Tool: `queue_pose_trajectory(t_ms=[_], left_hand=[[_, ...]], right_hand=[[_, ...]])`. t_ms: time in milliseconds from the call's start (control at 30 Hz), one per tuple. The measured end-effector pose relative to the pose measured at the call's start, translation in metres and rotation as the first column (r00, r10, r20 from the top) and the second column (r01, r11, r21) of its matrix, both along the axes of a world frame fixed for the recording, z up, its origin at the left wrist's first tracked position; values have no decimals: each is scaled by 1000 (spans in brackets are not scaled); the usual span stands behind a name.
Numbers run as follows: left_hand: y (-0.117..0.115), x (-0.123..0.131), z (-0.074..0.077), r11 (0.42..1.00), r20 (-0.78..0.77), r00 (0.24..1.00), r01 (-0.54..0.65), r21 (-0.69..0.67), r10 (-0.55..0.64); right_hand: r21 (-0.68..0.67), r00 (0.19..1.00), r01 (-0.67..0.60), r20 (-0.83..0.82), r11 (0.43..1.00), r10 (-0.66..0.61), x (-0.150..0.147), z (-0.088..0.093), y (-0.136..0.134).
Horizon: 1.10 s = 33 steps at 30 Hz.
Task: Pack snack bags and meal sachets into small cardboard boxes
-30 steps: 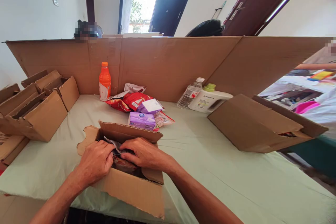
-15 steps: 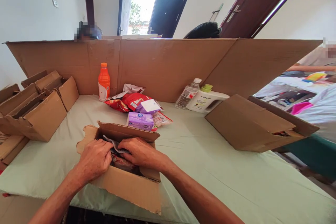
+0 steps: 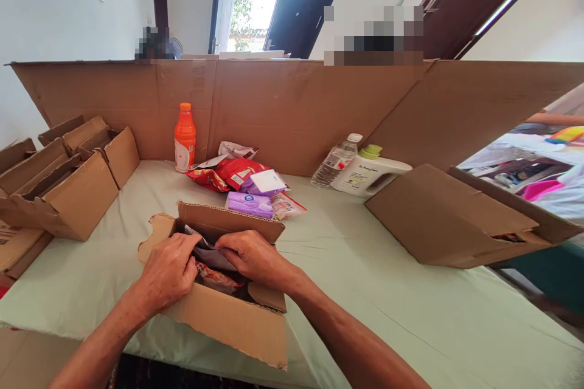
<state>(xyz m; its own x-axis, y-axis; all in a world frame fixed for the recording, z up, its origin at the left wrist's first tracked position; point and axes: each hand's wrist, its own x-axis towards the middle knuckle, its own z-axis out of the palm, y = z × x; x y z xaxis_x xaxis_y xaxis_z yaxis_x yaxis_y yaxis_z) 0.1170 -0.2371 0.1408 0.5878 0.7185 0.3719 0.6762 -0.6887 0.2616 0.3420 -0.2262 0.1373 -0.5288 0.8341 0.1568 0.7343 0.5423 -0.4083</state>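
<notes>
Both my hands reach into an open cardboard box [image 3: 228, 322] at the near edge of the table. My left hand [image 3: 168, 272] and my right hand [image 3: 250, 255] have their fingers closed on a dark grey packet [image 3: 210, 255] that lies on top of a reddish snack packet [image 3: 216, 278] inside the box. The packet's grey upper edge sticks up between my fingertips.
Behind the box lie a purple pack [image 3: 250, 204], red snack bags [image 3: 235, 174] and an orange drink bottle [image 3: 184, 137]. A water bottle [image 3: 335, 161] and white detergent jug [image 3: 370, 175] lie to the right. Cardboard boxes stand left [image 3: 68, 194] and right [image 3: 451, 219]. A cardboard wall [image 3: 292, 109] fences the table.
My hands have lifted the grey packet a little higher in the box and drawn it toward me. The view has shifted slightly; nothing else on the table moved.
</notes>
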Motion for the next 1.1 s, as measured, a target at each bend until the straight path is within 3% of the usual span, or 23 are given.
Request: queue_pose_trajectory(t_ms=[167,400,567,700,767,833,900,967,1100], left_hand=[[0,-1,-3,999,79,997,13,48,-17],[3,-1,-7,996,177,984,8,88,-24],[0,-2,-6,994,231,972,15,110,-40],[0,-4,-6,988,295,954,0,155,-47],[-1,-9,-6,983,334,942,-28,183,-35],[-5,-16,-7,978,389,921,-80,194,-2],[-11,-26,-10,978,464,883,-155,143,72],[-19,-37,-15,973,565,804,-231,5,188],[-28,-56,-32,910,771,486,-269,-315,411]], right_hand=[[-9,998,21,-51,1000,-21,2,3,-1],[-148,996,10,86,989,2,0,12,-3],[-108,997,52,64,993,-46,-1,13,-5],[-126,979,69,198,990,-43,-3,15,-7],[-50,992,49,121,998,-43,-1,15,-11],[91,995,50,-86,995,-42,7,16,-19],[214,954,137,-293,967,-70,18,16,-30],[275,881,301,-447,913,-156,30,11,-42],[231,710,576,-616,784,-341,48,-21,-66]])
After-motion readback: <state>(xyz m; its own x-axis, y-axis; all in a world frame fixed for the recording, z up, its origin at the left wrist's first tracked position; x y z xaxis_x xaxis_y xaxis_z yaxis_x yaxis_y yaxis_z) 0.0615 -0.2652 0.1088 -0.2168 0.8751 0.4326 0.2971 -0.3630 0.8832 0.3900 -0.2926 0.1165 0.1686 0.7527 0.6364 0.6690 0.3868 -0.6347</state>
